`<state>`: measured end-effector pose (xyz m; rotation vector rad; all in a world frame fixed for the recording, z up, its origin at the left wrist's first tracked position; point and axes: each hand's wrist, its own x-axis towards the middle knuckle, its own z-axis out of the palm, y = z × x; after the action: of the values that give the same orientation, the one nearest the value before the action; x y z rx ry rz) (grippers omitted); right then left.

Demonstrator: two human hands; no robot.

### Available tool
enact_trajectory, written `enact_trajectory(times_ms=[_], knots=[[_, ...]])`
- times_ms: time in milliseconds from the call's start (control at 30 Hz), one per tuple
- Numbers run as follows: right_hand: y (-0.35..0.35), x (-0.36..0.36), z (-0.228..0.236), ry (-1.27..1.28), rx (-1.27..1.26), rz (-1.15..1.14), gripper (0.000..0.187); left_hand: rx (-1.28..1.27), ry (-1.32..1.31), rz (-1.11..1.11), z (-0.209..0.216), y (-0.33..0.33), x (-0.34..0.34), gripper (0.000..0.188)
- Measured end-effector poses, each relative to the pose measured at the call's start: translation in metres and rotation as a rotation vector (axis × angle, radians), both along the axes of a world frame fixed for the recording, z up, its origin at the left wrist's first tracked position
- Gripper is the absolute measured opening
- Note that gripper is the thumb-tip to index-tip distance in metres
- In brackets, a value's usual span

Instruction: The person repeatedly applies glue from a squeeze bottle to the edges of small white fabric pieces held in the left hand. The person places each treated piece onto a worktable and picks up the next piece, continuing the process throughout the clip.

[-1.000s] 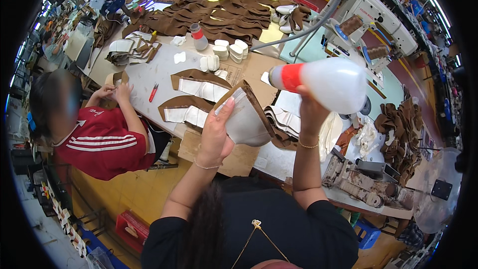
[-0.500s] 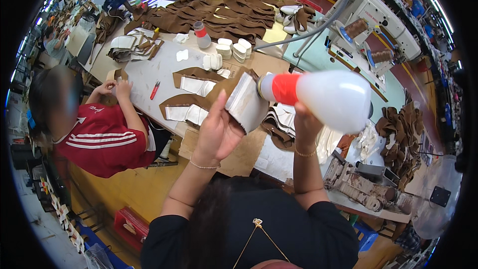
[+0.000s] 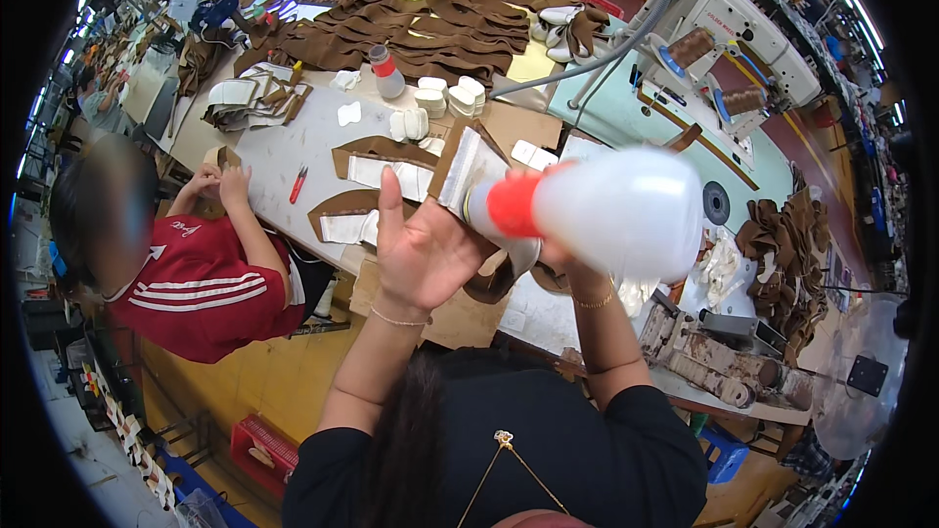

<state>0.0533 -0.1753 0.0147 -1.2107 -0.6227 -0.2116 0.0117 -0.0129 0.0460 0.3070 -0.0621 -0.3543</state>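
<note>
Broadly, the table [image 3: 279,147] spread beneath everything. Over it, the right grip [image 3: 559,254] was wrapped round a translucent bottle [image 3: 631,215], contents indistinct; a second bottle [image 3: 387,76] stood beyond, its fill unclear. The first bottle's mouth was at a white-lined piece [image 3: 474,164] lying against the left grip [image 3: 430,252], thumb apart. Work there seemed under way; two similar pieces [image 3: 386,171] lay nearby, finished or not unclear.
</note>
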Motion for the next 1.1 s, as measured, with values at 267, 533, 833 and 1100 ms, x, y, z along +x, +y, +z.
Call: enact_trajectory(times_ms=[267, 533, 833, 1100], knots=[[-0.011, 0.007, -0.012, 0.114, -0.105, -0.043, 0.065, -0.096, 0.005, 0.069, -0.007, -0.001, 0.0, 0.086], [-0.036, 0.038, -0.009, -0.078, -0.244, -0.664, 0.052, -0.066, 0.013, 0.071, -0.011, 0.011, -0.001, 0.089], [-0.023, 0.041, 0.02, 0.107, -0.106, -0.497, 0.055, -0.012, 0.061, 0.103, -0.022, 0.018, -0.005, 0.094], [-0.034, 0.047, 0.022, -0.009, -0.152, -0.612, 0.049, -0.044, -0.103, 0.039, 0.011, 0.036, 0.018, 0.096]])
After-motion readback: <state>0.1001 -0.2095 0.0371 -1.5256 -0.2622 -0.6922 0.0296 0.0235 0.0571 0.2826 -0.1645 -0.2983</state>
